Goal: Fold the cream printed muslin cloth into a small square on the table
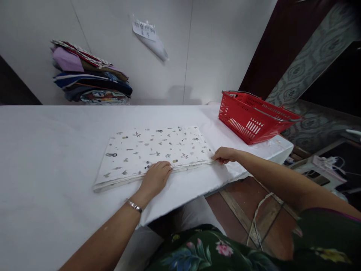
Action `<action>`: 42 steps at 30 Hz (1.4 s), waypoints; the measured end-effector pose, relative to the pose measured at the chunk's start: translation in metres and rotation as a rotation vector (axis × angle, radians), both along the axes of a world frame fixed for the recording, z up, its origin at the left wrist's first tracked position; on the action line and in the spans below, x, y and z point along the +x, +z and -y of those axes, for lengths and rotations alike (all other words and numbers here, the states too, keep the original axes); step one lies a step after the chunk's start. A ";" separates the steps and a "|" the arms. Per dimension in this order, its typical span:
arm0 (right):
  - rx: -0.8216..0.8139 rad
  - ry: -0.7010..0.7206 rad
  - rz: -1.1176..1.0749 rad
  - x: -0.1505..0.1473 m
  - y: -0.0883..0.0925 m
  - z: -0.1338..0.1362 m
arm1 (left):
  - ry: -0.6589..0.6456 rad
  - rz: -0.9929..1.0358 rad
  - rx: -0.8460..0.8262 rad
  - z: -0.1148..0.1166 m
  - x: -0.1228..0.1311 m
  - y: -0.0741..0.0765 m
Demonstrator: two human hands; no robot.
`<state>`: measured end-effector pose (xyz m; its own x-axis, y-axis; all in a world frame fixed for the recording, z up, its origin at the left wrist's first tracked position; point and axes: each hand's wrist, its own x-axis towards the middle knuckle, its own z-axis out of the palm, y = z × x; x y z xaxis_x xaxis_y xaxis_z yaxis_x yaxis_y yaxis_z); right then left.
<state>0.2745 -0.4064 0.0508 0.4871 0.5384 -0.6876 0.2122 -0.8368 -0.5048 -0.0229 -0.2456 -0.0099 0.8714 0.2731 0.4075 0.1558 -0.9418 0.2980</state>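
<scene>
A folded white cloth point(158, 148) printed with small animals and plants lies flat on the white-covered table point(50, 158), its layers showing along the near edge. My left hand point(158, 174) rests at the middle of that near edge, fingers curled over the fabric and closed on it. At the near right corner, my right hand point(224, 155) pinches the cloth between thumb and fingers. The undersides of both hands are hidden.
A red plastic basket point(254, 116) with metal handles stands at the table's right end. Against the back wall is a pile of folded fabrics point(91, 75). A paper note point(145, 30) hangs on the wall. A pale cable point(255, 218) runs across the floor.
</scene>
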 end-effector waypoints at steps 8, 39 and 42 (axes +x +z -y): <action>0.025 0.025 0.173 -0.004 -0.003 -0.003 | -0.005 0.000 0.016 0.000 0.000 -0.001; 0.050 -0.132 0.071 -0.012 -0.006 0.003 | -0.006 -0.024 0.012 0.000 0.000 0.000; 0.061 -0.119 0.135 -0.015 -0.003 0.002 | -0.010 -0.028 0.015 0.000 0.000 0.000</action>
